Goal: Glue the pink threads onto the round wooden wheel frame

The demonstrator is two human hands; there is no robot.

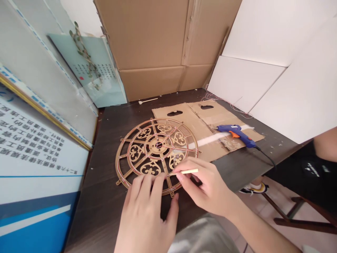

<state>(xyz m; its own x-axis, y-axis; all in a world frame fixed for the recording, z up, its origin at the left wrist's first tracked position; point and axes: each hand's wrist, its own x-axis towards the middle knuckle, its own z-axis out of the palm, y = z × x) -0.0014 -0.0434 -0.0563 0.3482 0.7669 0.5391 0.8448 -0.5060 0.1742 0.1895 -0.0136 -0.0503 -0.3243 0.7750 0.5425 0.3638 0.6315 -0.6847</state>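
Note:
A round, gold-brown openwork frame (154, 149), with spokes, rings and scroll ornaments, lies flat on the dark table (105, 200). Thin reddish wire runs along its rings and spokes. My left hand (150, 207) rests on the frame's near edge, fingers stretched over the rim and thumb apart, close to a small tab. In a pinch, my right hand (202, 186) holds a thin pale stick (191, 171), its tip pointing left to the frame near my left fingertips. What the tip touches is too small to make out.
A blue glue gun (237, 130) with orange trigger lies on a flat cardboard sheet (207, 119), its cord running off the table's right edge. Another pale stick (149, 101) and loose wire (231, 103) lie at the back. Cardboard (152, 38) stands behind. A person in black (310, 172) is at right.

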